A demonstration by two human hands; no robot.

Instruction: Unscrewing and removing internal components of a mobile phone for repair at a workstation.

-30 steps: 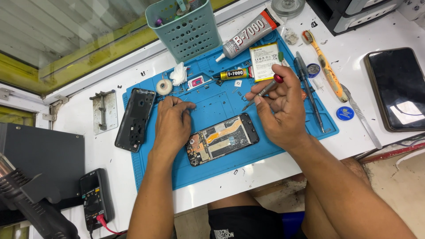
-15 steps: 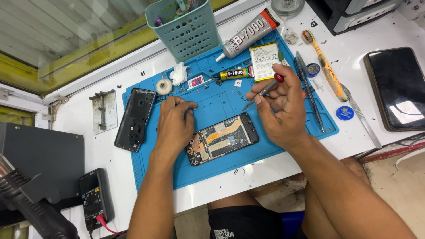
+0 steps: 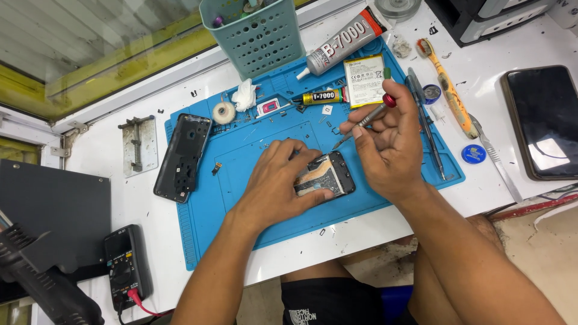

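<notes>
An opened phone [image 3: 330, 174] with its insides showing lies on the blue work mat [image 3: 253, 135]. My left hand [image 3: 274, 180] lies flat over the phone's left half and holds it down, hiding that part. My right hand [image 3: 388, 147] is just right of the phone and grips a slim grey screwdriver [image 3: 368, 118] with a red cap. The tool's tip points down-left and hovers just above the phone's upper edge.
A black phone back frame [image 3: 182, 156] lies on the mat's left edge. Glue tubes [image 3: 343, 43], a battery [image 3: 363, 80], tweezers [image 3: 425, 120] and a teal basket [image 3: 253, 33] sit behind. At right lie a dark phone [image 3: 545, 120] and a toothbrush [image 3: 447, 87]; front left, a multimeter [image 3: 125, 265].
My left hand has slid right and down, off the mat and onto the phone, covering its left half. The phone has shifted a little to the right. My right hand still holds the screwdriver.
</notes>
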